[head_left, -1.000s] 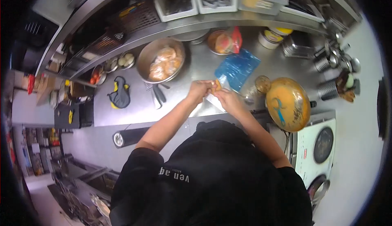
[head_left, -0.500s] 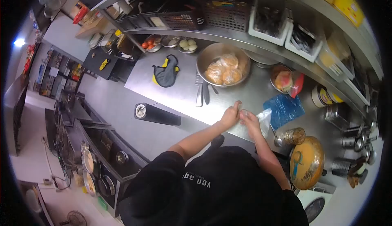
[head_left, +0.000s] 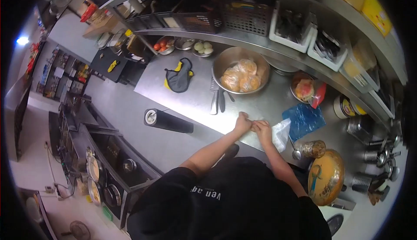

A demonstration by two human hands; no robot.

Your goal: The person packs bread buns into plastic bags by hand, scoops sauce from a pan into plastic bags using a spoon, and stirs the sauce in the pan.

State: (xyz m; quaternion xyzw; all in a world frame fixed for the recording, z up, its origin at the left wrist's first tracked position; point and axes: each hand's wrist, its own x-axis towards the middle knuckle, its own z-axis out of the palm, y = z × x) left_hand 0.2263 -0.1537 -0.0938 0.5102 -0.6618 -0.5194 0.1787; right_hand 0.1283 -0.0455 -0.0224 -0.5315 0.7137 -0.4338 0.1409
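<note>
Close together above the front of the steel counter (head_left: 197, 105), my two hands work at a thin clear plastic bag (head_left: 281, 134). The bag's loose part spreads out to the right of my right hand (head_left: 263, 131), whose fingers are closed on it. My left hand (head_left: 243, 123) is pinched at the bag's edge, its fingertips nearly touching the right ones; the exact grip is too small to see. A blue plastic sheet or bag (head_left: 304, 120) lies just right of the clear one. Beyond my hands stands a large steel bowl (head_left: 218, 79) with several plastic-wrapped orange portions (head_left: 241, 75).
Knives (head_left: 216, 101) and a grey-yellow glove or mitt (head_left: 179, 77) lie left of the bowl. At right are a spoon (head_left: 296, 154), a glass jar (head_left: 313, 149) and a wrapped orange tub (head_left: 332, 177). A black cylinder (head_left: 169, 122) stands left. A shelf (head_left: 243, 39) overhangs the counter's back.
My hands have shifted slightly left and stay close together. My left thumb no longer sticks up. The clear bag has spread wider beside my right hand, and the view has tilted a little.
</note>
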